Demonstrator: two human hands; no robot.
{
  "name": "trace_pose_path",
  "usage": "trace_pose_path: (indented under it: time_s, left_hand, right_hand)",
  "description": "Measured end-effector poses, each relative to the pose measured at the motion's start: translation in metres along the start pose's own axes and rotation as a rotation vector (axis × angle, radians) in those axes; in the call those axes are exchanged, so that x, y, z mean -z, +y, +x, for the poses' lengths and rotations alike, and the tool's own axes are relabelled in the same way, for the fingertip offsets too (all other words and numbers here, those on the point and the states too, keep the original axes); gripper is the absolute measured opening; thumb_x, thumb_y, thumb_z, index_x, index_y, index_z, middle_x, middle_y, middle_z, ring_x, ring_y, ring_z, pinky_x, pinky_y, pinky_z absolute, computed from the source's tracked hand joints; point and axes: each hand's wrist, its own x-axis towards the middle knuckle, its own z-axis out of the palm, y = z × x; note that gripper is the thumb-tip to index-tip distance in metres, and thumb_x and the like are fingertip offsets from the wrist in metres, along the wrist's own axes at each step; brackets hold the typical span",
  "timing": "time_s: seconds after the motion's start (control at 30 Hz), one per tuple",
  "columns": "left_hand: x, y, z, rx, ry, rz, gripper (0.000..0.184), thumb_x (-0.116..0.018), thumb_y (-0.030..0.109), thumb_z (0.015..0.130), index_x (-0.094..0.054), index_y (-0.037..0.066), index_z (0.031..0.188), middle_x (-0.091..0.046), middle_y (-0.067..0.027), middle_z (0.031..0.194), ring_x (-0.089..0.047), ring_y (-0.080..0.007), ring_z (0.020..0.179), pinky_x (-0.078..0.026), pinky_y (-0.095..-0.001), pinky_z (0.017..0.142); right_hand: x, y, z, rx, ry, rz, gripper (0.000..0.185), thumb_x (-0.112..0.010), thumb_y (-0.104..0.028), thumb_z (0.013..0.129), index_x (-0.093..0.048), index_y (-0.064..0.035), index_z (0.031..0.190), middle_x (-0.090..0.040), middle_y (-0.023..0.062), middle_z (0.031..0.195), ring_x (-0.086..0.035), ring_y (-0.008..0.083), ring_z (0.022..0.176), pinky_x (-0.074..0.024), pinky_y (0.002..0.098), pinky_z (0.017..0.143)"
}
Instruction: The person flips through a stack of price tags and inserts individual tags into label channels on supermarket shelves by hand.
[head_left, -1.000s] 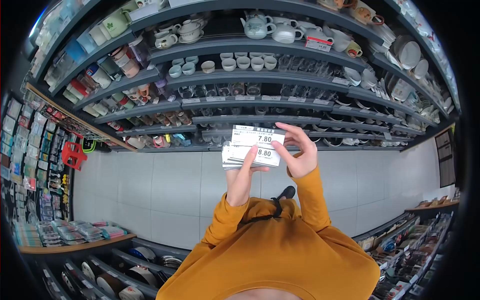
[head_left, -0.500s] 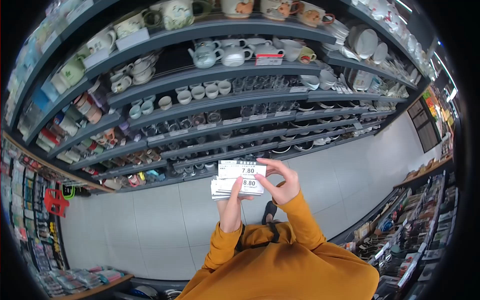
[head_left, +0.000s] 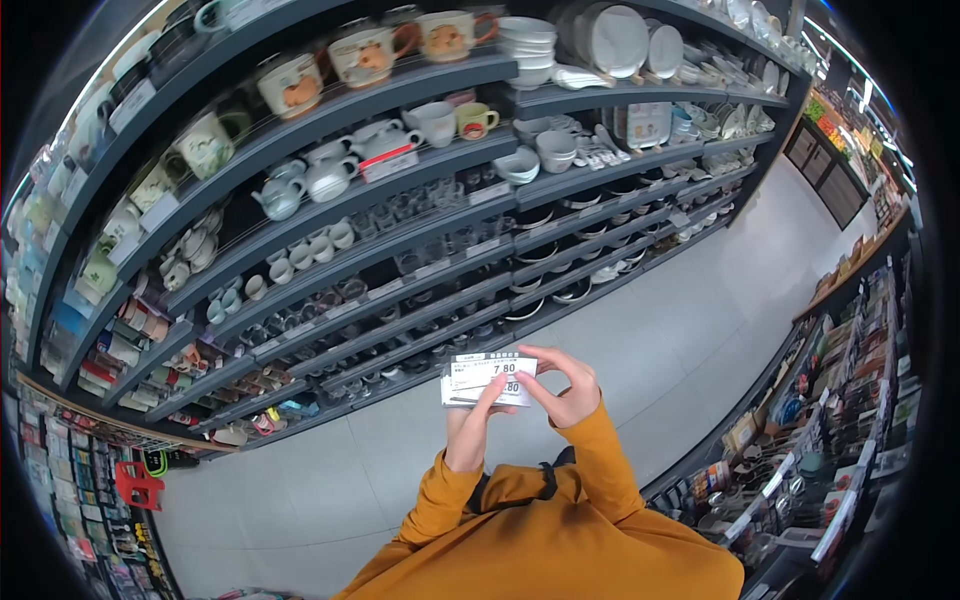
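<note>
A stack of white price labels (head_left: 478, 380) is held in front of my body, its top ones reading 7.80 and, partly covered, .80. My left hand (head_left: 472, 425) grips the stack from below, thumb lying across its face. At the right edge of the labels, my right hand (head_left: 566, 388) pinches them between thumb and index finger, the two forming a loop. Both hands are in mustard sleeves, above the waist.
A long shelf unit (head_left: 420, 180) carries teapots (head_left: 330, 178), mugs (head_left: 365, 58), bowls (head_left: 557, 148) and plates (head_left: 617, 42). A red basket (head_left: 138, 486) stands at the left. Kitchen utensils hang on a rack (head_left: 790, 480) at the right. Grey tiled floor (head_left: 640, 370) runs between the shelves.
The view has turned right, so the shelves appear tilted and shifted left, with more plates and the aisle end visible. The label stack's top cards sit closer together. Both hands still hold them.
</note>
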Motion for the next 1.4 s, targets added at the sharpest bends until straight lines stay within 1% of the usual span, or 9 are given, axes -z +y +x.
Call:
trace_pose_path:
  time_s: [0.17,0.27,0.43,0.6,0.8,0.97,1.1,1.2,1.4]
  left_hand:
    - [-0.094,-0.051,0.025,0.095,-0.191,-0.128,0.032,-0.055,0.008,0.094,-0.052,0.0,0.125,-0.062,-0.0112,0.117,-0.065,-0.0205,0.098,-0.058,-0.035,0.08]
    - [-0.157,-0.081,0.036,0.131,-0.191,-0.102,0.032,-0.054,0.01,0.095,-0.051,0.0,0.125,-0.062,-0.0109,0.117,-0.065,-0.0201,0.098,-0.058,-0.0336,0.078]
    - [-0.232,-0.123,0.05,0.173,-0.241,0.005,0.031,-0.056,0.01,0.095,-0.053,0.0,0.124,-0.063,-0.01,0.115,-0.065,-0.0184,0.097,-0.058,-0.0297,0.075]
    - [-0.278,-0.155,0.068,0.193,-0.264,0.034,0.032,-0.056,0.008,0.094,-0.053,0.0,0.125,-0.062,-0.0102,0.115,-0.064,-0.0186,0.099,-0.058,-0.0305,0.078]
    - [-0.308,-0.177,0.098,0.216,-0.358,-0.076,0.036,-0.055,0.006,0.094,-0.047,-0.002,0.128,-0.059,-0.013,0.12,-0.062,-0.0219,0.105,-0.057,-0.0363,0.086]
    - [-0.339,-0.19,0.134,0.251,-0.301,-0.038,0.036,-0.053,0.003,0.093,-0.047,0.0,0.128,-0.06,-0.0121,0.12,-0.063,-0.0226,0.104,-0.058,-0.0368,0.082]
    - [-0.377,-0.204,0.171,0.162,-0.263,0.025,0.034,-0.054,0.005,0.094,-0.049,-0.003,0.127,-0.06,-0.0124,0.119,-0.063,-0.0215,0.102,-0.058,-0.0354,0.081]
    - [-0.412,-0.215,0.214,0.111,-0.397,-0.04,0.032,-0.054,0.005,0.095,-0.05,-0.003,0.126,-0.061,-0.0126,0.118,-0.064,-0.0212,0.101,-0.058,-0.0355,0.082]
    - [-0.489,-0.239,0.283,0.117,-0.387,-0.053,0.032,-0.053,0.01,0.096,-0.051,-0.001,0.126,-0.062,-0.0116,0.116,-0.065,-0.0198,0.098,-0.058,-0.0319,0.077]
  right_hand:
    - [0.111,0.026,0.001,-0.087,0.184,0.023,0.034,-0.07,0.0,0.079,-0.065,0.0005,0.112,-0.068,0.0111,0.092,-0.066,0.0153,0.075,-0.0527,0.0259,0.072]
    - [0.179,0.042,0.0,-0.145,0.259,0.054,0.032,-0.069,0.0,0.08,-0.065,0.0004,0.112,-0.068,0.0106,0.092,-0.065,0.0135,0.075,-0.0523,0.0253,0.072]
    - [0.265,0.07,-0.009,-0.162,0.255,-0.013,0.031,-0.067,-0.001,0.083,-0.062,0.0018,0.114,-0.067,0.0087,0.088,-0.065,0.0125,0.077,-0.0515,0.0251,0.073]
    - [0.318,0.091,-0.009,-0.197,0.304,0.009,0.03,-0.067,-0.001,0.083,-0.064,0.0011,0.113,-0.066,0.0084,0.087,-0.064,0.0124,0.074,-0.0518,0.0253,0.072]
    - [0.358,0.117,0.017,-0.21,0.354,0.067,0.03,-0.068,-0.001,0.083,-0.064,0.001,0.113,-0.067,0.0088,0.086,-0.064,0.0117,0.073,-0.0519,0.0255,0.072]
    - [0.394,0.149,0.049,-0.172,0.237,0.031,0.031,-0.067,-0.001,0.083,-0.063,0.0014,0.114,-0.068,0.0085,0.087,-0.064,0.0106,0.076,-0.0509,0.0251,0.073]
    - [0.433,0.166,0.082,-0.178,0.241,-0.007,0.032,-0.067,0.0,0.083,-0.063,0.0016,0.115,-0.068,0.0072,0.086,-0.064,0.0105,0.077,-0.0502,0.0247,0.074]
    - [0.466,0.19,0.116,-0.105,0.278,-0.014,0.034,-0.067,0.0,0.083,-0.063,0.0006,0.116,-0.069,0.009,0.084,-0.064,0.0112,0.073,-0.051,0.0249,0.071]
    - [0.545,0.232,0.174,-0.05,0.253,-0.132,0.035,-0.068,0.001,0.081,-0.063,0.0009,0.116,-0.069,0.0092,0.086,-0.065,0.0115,0.073,-0.0516,0.0247,0.071]
